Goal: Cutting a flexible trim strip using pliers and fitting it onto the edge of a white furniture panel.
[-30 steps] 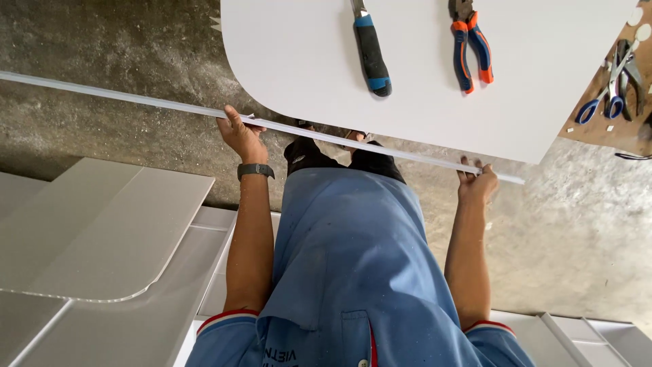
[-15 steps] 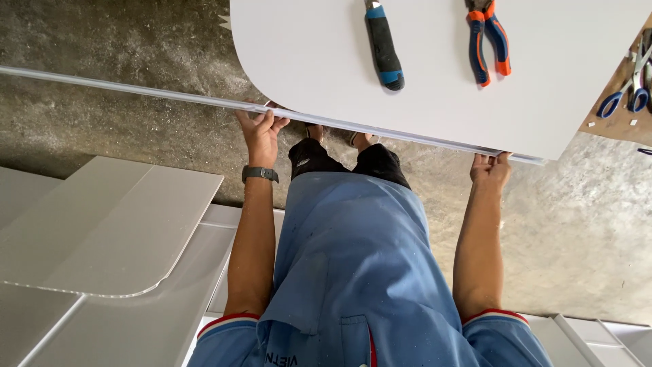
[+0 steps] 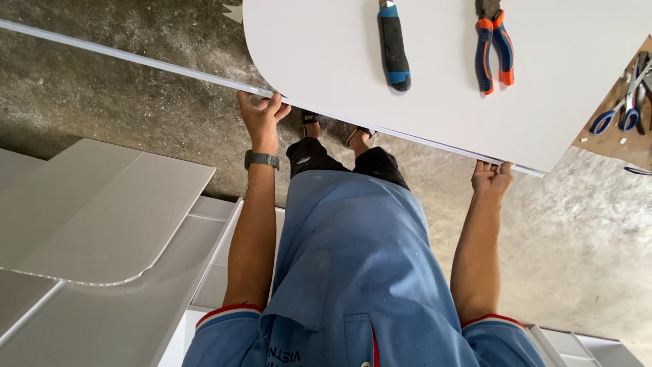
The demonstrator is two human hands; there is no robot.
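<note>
While the rough concrete floor (image 3: 122, 95) lies beneath, both hands grip the near edge of a white rounded panel (image 3: 441, 102): the left hand (image 3: 259, 115) closed on its edge strip (image 3: 136, 60), the right hand (image 3: 492, 178) closed under the edge. On the panel lie one utility knife (image 3: 394, 46) and one pair of pliers (image 3: 494, 45); beside it, scissors (image 3: 621, 109) on a brown board; stacked white panels (image 3: 102, 224) lie left

Bare concrete floor (image 3: 122, 88) lies open to your left, under the long white strip (image 3: 136, 60). Ahead, the white panel (image 3: 441, 109) blocks reach, with a utility knife (image 3: 394, 44) and pliers (image 3: 494, 44) lying on it. Stacked white boards (image 3: 102, 224) crowd your lower left.
</note>
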